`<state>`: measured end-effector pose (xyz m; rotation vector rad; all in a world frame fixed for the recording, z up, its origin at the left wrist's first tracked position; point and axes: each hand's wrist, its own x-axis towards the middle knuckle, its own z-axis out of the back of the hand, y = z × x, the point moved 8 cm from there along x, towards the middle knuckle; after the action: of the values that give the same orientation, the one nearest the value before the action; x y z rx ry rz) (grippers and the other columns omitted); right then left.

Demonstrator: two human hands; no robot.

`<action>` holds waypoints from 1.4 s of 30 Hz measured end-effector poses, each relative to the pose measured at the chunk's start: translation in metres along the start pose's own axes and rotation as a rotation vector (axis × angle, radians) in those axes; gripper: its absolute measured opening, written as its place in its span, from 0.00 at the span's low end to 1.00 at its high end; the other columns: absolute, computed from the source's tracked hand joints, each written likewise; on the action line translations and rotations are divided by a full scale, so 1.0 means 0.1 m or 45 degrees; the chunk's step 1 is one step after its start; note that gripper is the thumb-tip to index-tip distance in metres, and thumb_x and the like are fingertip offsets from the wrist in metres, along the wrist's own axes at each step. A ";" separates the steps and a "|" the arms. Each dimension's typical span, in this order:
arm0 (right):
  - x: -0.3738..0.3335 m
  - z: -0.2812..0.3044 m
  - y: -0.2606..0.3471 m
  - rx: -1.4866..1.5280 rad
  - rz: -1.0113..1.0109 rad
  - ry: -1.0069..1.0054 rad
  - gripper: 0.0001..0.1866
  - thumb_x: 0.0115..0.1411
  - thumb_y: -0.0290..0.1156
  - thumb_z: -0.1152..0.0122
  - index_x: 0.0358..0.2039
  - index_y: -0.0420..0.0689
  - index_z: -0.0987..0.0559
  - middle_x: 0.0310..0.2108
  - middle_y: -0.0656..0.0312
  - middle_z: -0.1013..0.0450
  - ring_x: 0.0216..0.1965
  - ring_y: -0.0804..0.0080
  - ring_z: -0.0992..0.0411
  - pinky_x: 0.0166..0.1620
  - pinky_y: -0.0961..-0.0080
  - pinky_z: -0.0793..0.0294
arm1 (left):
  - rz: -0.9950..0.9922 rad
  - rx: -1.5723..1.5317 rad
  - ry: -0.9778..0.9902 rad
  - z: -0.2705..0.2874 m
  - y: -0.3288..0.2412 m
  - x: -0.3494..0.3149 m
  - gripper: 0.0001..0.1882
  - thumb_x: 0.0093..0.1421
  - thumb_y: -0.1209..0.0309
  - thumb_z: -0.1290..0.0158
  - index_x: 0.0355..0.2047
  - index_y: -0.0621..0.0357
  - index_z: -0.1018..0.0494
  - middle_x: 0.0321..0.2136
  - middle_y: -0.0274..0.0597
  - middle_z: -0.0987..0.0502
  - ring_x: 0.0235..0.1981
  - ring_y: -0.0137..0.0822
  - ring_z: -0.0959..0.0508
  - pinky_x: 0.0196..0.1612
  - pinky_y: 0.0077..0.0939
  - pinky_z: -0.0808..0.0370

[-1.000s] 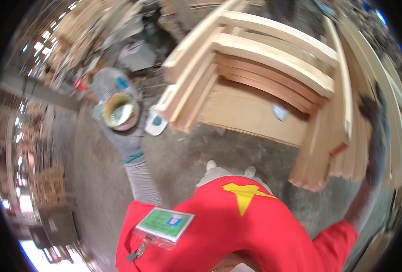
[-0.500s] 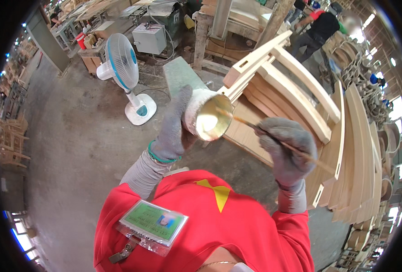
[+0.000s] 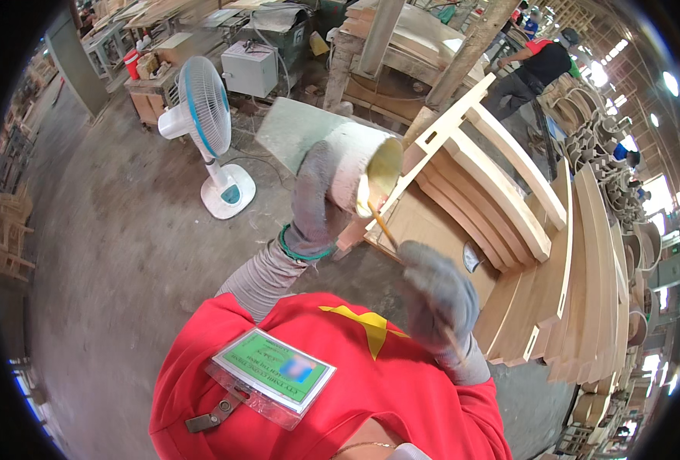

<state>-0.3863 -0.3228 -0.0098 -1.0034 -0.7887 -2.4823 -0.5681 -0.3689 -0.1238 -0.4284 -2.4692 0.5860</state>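
My left hand (image 3: pixel 313 203), in a grey glove, is closed around a white-crusted can (image 3: pixel 355 165). The can is tilted, its mouth turned to the right, with a pale yellowish inside. My right hand (image 3: pixel 437 295), gloved as well and somewhat blurred, grips a thin brown stick (image 3: pixel 386 228), whose far end touches or dips inside the can's lower rim. Whether that end carries bristles is hidden. To the right of the can stands a pale wooden frame (image 3: pixel 441 138) with slotted rails and curved slats.
Long curved boards (image 3: pixel 589 253) stand at the right. A white and blue fan (image 3: pixel 206 107) is on the floor at the left. Behind the can shows a grey-green panel (image 3: pixel 290 130). A co-worker in dark clothes (image 3: pixel 538 73) is at the far right, near a workbench (image 3: pixel 424 54).
My right hand has moved left and down toward my chest, the stick now slanting up to the can's lower rim. The can's mouth has turned further to the right.
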 end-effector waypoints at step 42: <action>0.30 -0.07 -2.09 0.854 -0.996 0.075 0.10 0.62 0.28 0.47 0.39 0.34 0.29 0.31 0.55 0.27 0.30 0.70 0.25 0.33 0.74 0.22 | -0.017 0.581 -0.518 0.88 -0.48 -0.56 0.27 0.59 0.73 0.52 0.58 0.56 0.47 0.53 0.43 0.36 0.56 0.39 0.34 0.54 0.40 0.29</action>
<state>-0.5160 -0.1666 -0.0687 -0.4014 -2.1171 -2.4343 -0.5836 -0.4611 -0.1913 -0.1150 -2.5898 1.3020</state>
